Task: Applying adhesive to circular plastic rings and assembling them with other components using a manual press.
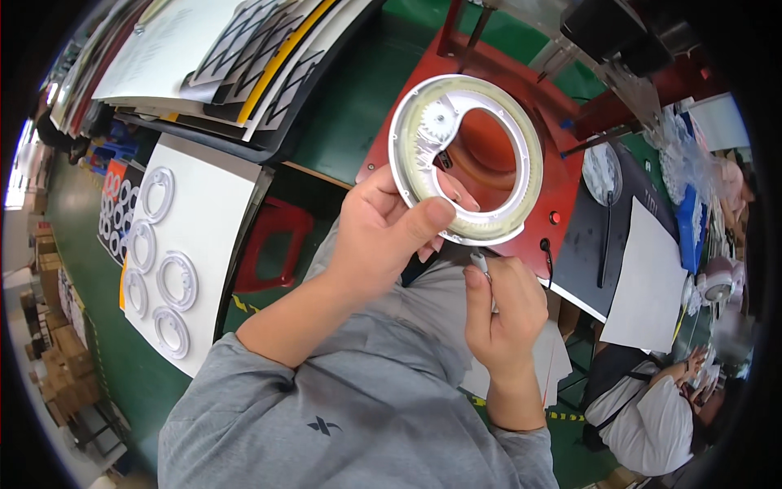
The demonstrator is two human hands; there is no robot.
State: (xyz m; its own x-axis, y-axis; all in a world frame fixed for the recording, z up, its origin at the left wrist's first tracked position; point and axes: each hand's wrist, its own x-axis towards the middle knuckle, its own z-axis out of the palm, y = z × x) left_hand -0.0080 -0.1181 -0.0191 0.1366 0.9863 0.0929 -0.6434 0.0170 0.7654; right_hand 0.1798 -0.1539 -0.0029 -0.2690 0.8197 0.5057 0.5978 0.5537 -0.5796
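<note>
My left hand (387, 224) is closed on the lower left rim of a white plastic ring housing (399, 147), its thumb on the face and some fingertips showing through the central opening. The ring is tilted up, with a yellowish, greasy-looking band (528, 134) around it and a small white gear (437, 120) at its upper left. Just below the ring's lower edge, my right hand (507, 310) is closed on a small light-grey piece (479, 262). Its tip points up toward the ring, and the fingers hide the remainder, so its kind is unclear.
Behind the ring stands a red machine base (562, 183) with a red button (555, 218). At left, several white rings (177, 281) lie on a white board (204, 196). Stacked sheets (155, 73) fill a black tray. A red stool (277, 244) stands below. Another person (643, 416) sits at right.
</note>
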